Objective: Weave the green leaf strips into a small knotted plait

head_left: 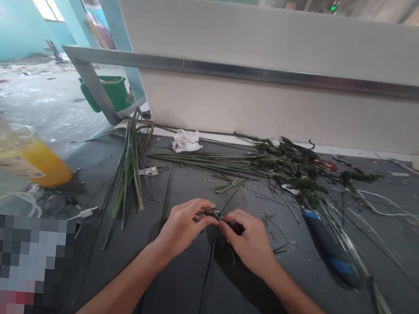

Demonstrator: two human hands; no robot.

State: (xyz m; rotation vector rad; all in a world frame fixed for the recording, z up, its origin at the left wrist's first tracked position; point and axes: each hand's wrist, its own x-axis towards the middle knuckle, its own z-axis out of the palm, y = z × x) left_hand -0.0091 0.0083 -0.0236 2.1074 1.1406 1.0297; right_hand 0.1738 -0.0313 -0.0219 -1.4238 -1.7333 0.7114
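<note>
My left hand [183, 225] and my right hand [249, 241] meet over the dark table [183, 291], both pinched on a small folded piece of green leaf strip [214, 214] held between the fingertips. A thin dark stem [206, 274] hangs from it toward me. A bundle of green stalks [129, 169] lies to the left of my hands. A larger heap of long leaves and stems [267, 164] lies behind them.
A blue-handled tool [328, 250] lies to the right. A crumpled white tissue [186, 141] rests near the white partition [274, 84]. A yellow plastic container [26, 155] and glasses [49, 201] are at the left, with white cords [388, 204] on the right.
</note>
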